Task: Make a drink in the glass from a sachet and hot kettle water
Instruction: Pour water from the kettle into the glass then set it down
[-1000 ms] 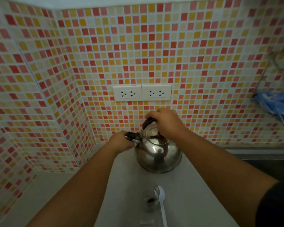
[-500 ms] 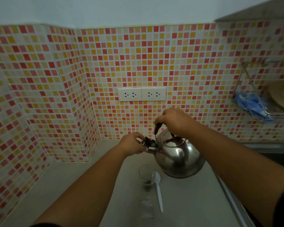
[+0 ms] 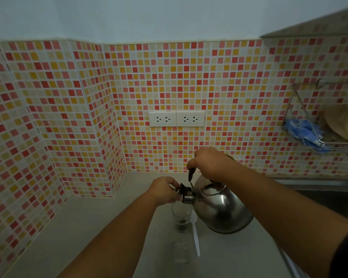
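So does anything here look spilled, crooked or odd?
No spill shows. The kettle is tilted, its spout above the glass, right hand on the handle and left hand at the spout cap: deliberate pouring. The spoon lies flat beside the glass.

On the counter a glass stands near the middle, with a spoon lying just to its right and a flat sachet nearer than it. The kettle is held tilted to the right of the glass, its spout over the rim. The right hand is on the handle above the kettle; the left hand is at the spout, left of the kettle. On the far wall, two sockets sit above the hands. A wire rack hangs far right, with a cloth in it.
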